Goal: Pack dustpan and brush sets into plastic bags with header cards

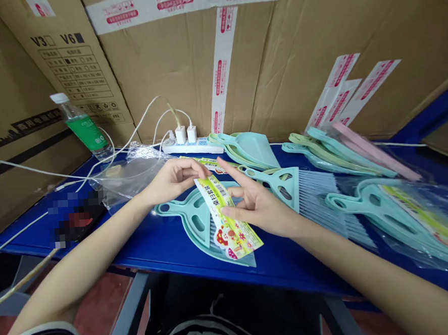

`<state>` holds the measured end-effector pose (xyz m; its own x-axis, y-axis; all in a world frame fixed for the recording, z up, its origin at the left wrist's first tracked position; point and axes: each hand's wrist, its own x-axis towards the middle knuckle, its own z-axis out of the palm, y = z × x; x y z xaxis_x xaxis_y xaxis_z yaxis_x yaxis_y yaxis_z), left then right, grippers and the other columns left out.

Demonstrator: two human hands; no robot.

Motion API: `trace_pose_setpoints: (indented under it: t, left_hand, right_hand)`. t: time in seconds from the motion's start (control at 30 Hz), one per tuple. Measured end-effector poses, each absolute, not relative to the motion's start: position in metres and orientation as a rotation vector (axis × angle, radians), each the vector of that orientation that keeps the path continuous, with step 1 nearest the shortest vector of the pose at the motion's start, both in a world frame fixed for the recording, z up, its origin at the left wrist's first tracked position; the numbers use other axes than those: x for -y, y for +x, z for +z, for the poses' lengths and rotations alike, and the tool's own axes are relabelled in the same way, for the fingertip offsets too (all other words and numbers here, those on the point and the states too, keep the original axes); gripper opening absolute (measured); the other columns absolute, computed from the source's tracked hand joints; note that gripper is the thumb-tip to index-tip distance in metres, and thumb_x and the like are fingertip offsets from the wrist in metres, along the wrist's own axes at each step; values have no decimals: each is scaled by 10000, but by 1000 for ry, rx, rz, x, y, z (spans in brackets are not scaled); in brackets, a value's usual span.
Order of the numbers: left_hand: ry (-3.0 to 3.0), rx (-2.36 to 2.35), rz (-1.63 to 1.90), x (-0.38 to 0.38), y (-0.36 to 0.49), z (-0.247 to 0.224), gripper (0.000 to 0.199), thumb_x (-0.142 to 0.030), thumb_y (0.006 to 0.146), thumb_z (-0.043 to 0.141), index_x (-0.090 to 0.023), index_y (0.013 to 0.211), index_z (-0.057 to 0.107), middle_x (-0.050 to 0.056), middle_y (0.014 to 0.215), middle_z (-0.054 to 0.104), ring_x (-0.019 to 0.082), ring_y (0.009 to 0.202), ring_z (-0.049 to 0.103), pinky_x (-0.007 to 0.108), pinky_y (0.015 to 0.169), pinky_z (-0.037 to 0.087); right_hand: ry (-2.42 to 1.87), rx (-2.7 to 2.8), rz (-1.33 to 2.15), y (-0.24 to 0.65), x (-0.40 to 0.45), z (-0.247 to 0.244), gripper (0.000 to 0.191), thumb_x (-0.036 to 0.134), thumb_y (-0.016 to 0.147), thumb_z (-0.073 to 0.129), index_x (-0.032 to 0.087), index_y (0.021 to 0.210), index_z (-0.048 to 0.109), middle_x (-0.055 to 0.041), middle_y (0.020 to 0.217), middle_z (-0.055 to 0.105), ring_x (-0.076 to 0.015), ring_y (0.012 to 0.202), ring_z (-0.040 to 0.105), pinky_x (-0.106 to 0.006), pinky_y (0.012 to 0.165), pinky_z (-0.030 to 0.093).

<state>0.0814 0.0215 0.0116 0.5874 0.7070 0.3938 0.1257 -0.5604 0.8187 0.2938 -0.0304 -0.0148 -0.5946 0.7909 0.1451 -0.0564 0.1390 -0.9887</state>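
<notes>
Printed paper label (229, 220), long axis slanting from upper left to lower right, at center frame above a teal dustpan (185, 215), upper end pinched in the curled left hand (175, 179), right hand (258, 206) half open, fingers against its middle, firmness of hold unclear

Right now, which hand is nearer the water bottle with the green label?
Left. The left hand is to the right of the plastic water bottle and in front of it, past a clear plastic bag; the right hand lies farther right, beyond the left hand.

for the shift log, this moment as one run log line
left hand: pinching label | right hand: touching label | under: dustpan | beside: brush
</notes>
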Motion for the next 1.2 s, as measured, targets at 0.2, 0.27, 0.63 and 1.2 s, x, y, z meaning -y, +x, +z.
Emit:
trace_pose_setpoints:
  t: [0.2, 0.27, 0.63, 1.2]
  left_hand:
    - [2401, -929, 898, -27, 72, 10, 190, -168, 861, 454, -163, 838, 643, 58, 906, 691, 132, 809, 638, 259, 702, 530]
    - [2552, -994, 840, -29, 69, 11, 216, -148, 857, 438, -167, 865, 653, 47, 885, 689, 134, 785, 629, 258, 681, 513]
    - [3048, -1297, 368, -29, 63, 3, 342, -110, 860, 374, -164, 942, 701, 69, 920, 714, 194, 795, 667, 290, 635, 505]
    - [3131, -1380, 231, -26, 66, 5, 326, -107, 870, 386, -170, 944, 697, 70, 910, 719, 208, 768, 679, 285, 554, 448]
  right_hand:
    - [-1048, 1880, 1350, 306, 25, -11, 240, 336, 796, 653, 172, 964, 698, -9, 730, 673, -123, 572, 606, -244, 504, 484]
    - [-1137, 1896, 1315, 308, 23, -12, 245, 323, 772, 679, 164, 955, 713, -4, 688, 672, -128, 567, 610, -249, 518, 484]
    - [-1153, 1879, 1509, 310, 18, -18, 323, 304, 784, 674, 164, 1068, 738, -85, 1053, 735, -192, 846, 695, -315, 695, 591]
    - [-1267, 1919, 1425, 309, 19, -16, 373, 264, 772, 669, 146, 1124, 706, 6, 690, 626, -121, 506, 595, -262, 472, 496]
